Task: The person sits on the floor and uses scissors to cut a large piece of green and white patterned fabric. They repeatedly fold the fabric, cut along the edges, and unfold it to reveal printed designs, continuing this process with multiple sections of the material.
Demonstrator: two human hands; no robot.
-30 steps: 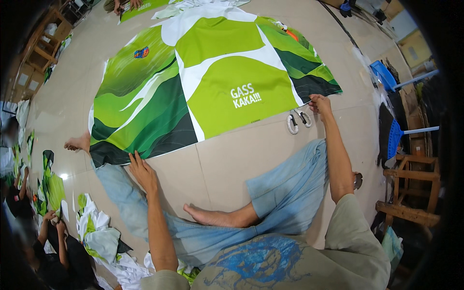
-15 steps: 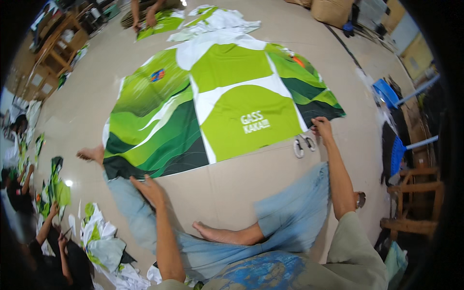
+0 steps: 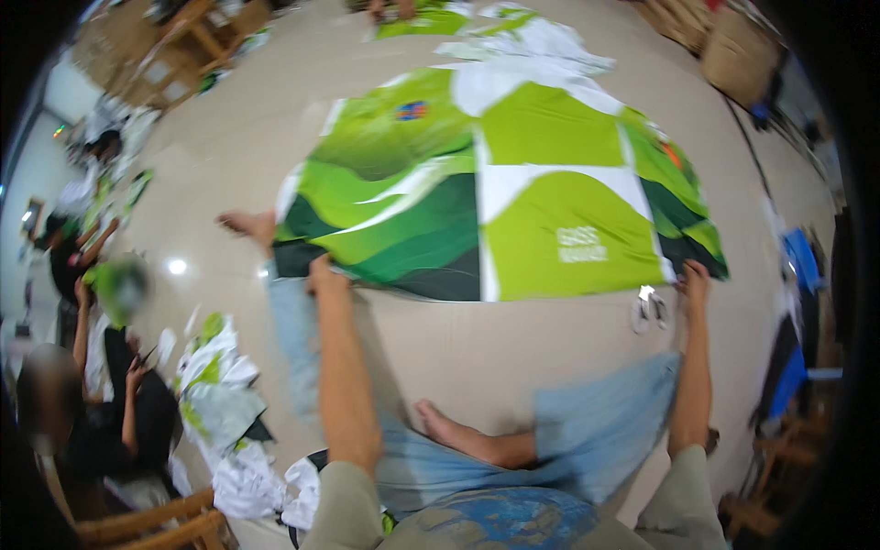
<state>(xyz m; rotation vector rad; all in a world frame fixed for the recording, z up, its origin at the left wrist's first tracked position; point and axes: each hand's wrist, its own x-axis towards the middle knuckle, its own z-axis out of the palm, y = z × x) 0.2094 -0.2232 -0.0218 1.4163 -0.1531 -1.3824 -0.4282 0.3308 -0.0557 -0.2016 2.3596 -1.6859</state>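
Note:
A large printed fabric sheet [image 3: 394, 192], green and white with dark green wave shapes, lies spread on the floor in front of me. My left hand [image 3: 327, 275] is closed on its near edge toward the left corner, fingers partly hidden by my wrist. At the near right, my right hand [image 3: 695, 278] pinches the dark green edge near the other corner. Two pale loops, which look like scissor handles [image 3: 649, 312], rest on the floor just left of my right hand; the blades cannot be made out.
More green and white fabric [image 3: 541, 41] lies beyond the sheet, with another person's hands near it. Crumpled pieces [image 3: 225, 403] are heaped at my left, where co-workers sit. Brown sacks [image 3: 741, 55] stand far right; a blue dustpan-like object [image 3: 799, 261] and wooden stools [image 3: 779, 467] line the right.
My view has swung left, so the scene sits further right. My left hand, earlier laid with fingers stretched on the fabric edge, has closed on it. My right hand keeps its pinch.

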